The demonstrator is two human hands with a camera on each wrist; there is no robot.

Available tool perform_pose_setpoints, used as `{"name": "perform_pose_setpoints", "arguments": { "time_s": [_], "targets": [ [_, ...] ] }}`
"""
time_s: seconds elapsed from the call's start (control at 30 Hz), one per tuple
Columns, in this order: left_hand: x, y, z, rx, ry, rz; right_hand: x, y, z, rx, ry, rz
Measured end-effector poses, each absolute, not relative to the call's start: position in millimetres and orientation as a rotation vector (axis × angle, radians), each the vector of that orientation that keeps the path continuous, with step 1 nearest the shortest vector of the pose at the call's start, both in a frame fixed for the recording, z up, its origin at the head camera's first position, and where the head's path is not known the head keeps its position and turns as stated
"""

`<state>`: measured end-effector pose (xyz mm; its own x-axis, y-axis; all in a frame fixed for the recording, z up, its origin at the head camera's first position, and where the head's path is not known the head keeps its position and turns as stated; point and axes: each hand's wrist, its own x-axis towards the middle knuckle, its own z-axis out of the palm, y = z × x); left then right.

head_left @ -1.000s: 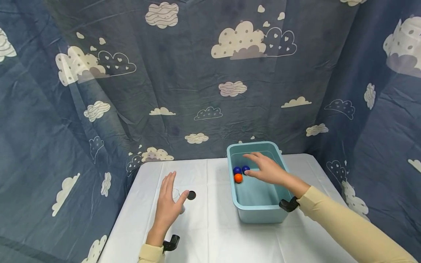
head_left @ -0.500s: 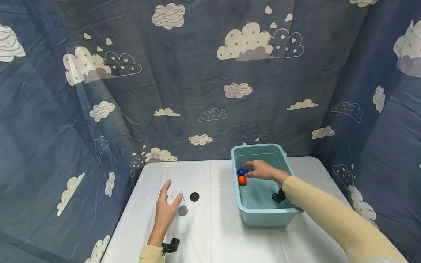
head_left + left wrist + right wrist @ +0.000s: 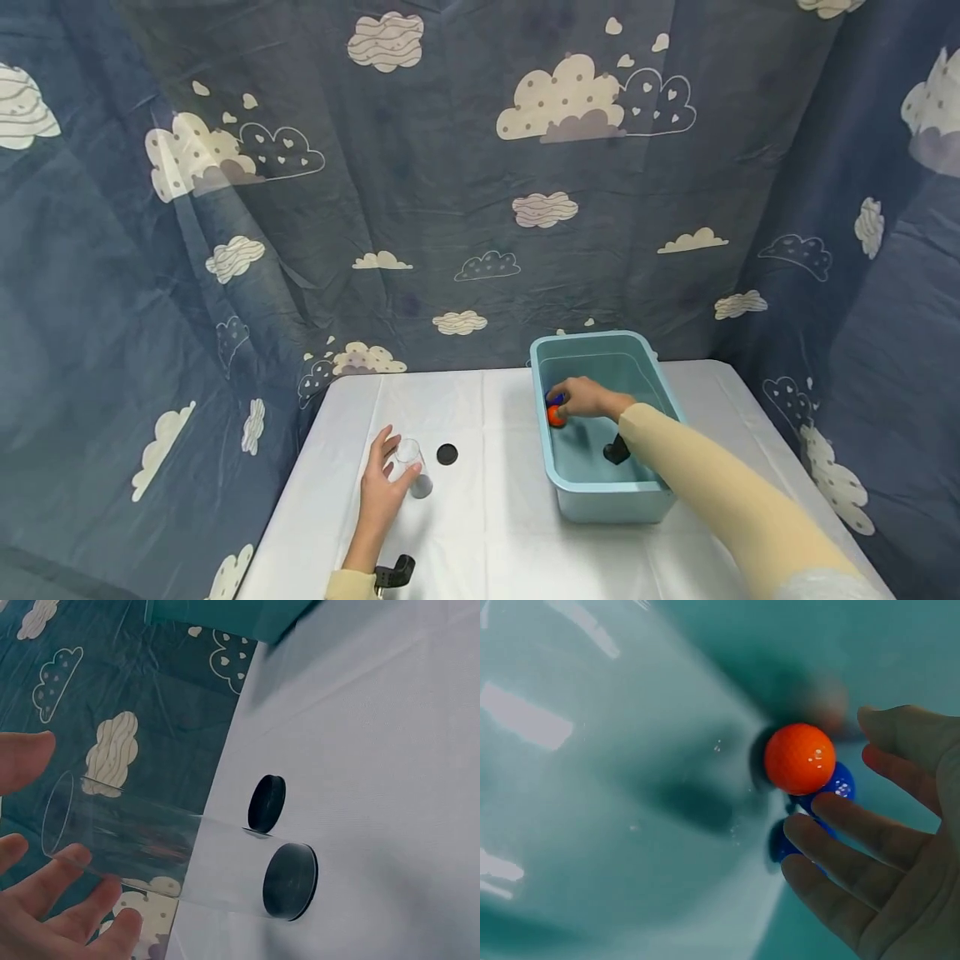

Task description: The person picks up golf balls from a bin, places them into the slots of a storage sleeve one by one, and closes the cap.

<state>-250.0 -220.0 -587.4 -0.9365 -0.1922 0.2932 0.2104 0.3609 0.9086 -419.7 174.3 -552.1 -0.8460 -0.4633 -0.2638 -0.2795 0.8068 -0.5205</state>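
A clear tube [image 3: 187,847] with a dark base stands upright on the white table. My left hand [image 3: 382,492] is around its upper part with thumb and fingers spread; in the left wrist view the thumb is apart from the wall and the fingers are at or very near the rim side. Inside the light-blue bin [image 3: 607,510], my right hand [image 3: 588,398] reaches down over an orange golf ball [image 3: 799,759] and two blue balls. One blue ball [image 3: 843,780] is partly behind the orange one; the other blue ball [image 3: 780,844] is partly covered by fingertips. Its thumb stays apart from the balls.
A round black lid [image 3: 447,454] lies flat on the table just right of the tube. White cloth [image 3: 502,500] covers the table between tube and bin. Dark blue cloud-print curtains [image 3: 435,183] enclose the back and sides.
My right hand has lowered into the bin, down to the balls. My left hand's fingers and thumb have come in around the tube. The view has shifted slightly.
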Motion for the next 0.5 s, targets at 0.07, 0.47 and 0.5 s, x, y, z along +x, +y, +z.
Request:
{"name": "perform_pose_setpoints", "arguments": {
  "time_s": [0.07, 0.47, 0.5],
  "targets": [
    [-249, -220, -591, -0.004, -2.279, -1.633, -420, 175, -556, -0.536, 2.616, -0.67],
    [-253, -220, -606, 0.029, -2.272, -1.685, -428, 177, -572, -0.5, 2.614, -0.653],
    [-253, -220, -607, 0.035, -2.272, -1.69, -429, 177, -574, -0.49, 2.605, -0.661]
  ]
}}
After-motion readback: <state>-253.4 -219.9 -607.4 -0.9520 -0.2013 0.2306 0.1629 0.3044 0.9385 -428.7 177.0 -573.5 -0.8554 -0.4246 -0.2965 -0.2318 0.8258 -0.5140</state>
